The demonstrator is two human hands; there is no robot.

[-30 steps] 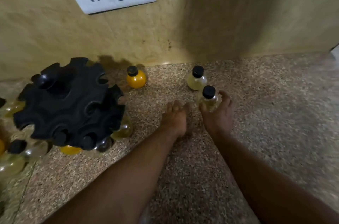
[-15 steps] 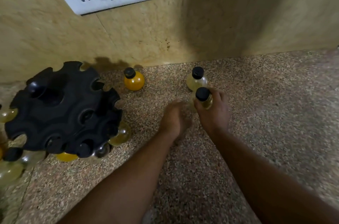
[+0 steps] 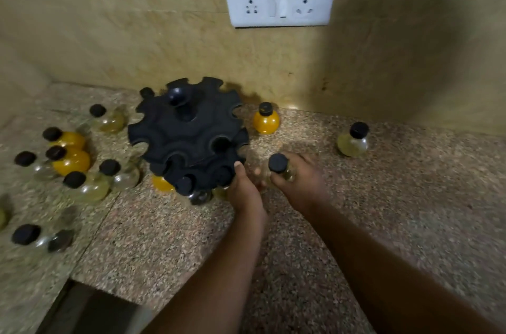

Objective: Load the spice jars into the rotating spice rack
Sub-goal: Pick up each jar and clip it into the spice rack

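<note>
The right hand (image 3: 298, 183) has its grip curled round a pale spice jar (image 3: 278, 164), cap up, just right of the rotating rack (image 3: 189, 136). The left hand (image 3: 243, 188) sets its thumb on the rack's lower rim; whether that grip closes, I cannot tell. An orange jar (image 3: 265, 121) stands by the wall and another pale jar (image 3: 352, 142) well apart to the right. Loose jars (image 3: 71, 161) crowd the table (image 3: 410, 210) left of the rack; its edge shows lower left
</note>
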